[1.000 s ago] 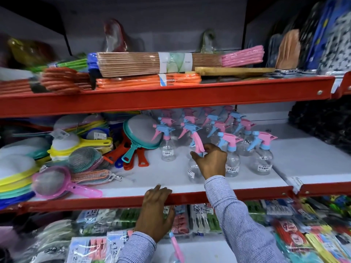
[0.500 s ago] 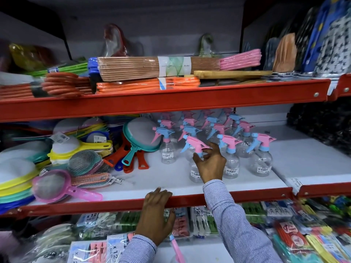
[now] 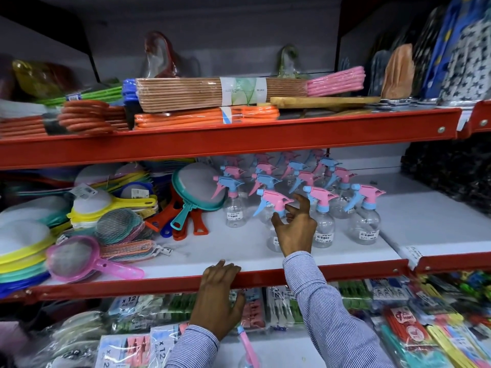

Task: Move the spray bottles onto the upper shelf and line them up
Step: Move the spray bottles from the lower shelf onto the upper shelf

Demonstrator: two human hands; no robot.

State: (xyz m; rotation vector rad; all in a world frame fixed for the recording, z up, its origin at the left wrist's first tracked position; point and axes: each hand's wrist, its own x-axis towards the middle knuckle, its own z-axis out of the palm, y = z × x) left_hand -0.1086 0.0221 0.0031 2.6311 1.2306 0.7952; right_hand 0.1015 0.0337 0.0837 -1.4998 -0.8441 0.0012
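Right hand (image 3: 295,229) at upright spray bottle (image 3: 273,205), nozzle left

Single head view, close, facing the red shelves (image 3: 239,140), angled slightly down

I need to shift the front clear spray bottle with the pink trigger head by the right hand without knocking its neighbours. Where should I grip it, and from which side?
Grip the clear spray bottle with the pink trigger head at the narrow neck under the head, coming from the open front edge. It stands upright, with bottles crowded close behind.

Only "x 12" reads clearly — on the clothespin packs (image 3: 127,304) below; bottle stickers blur.
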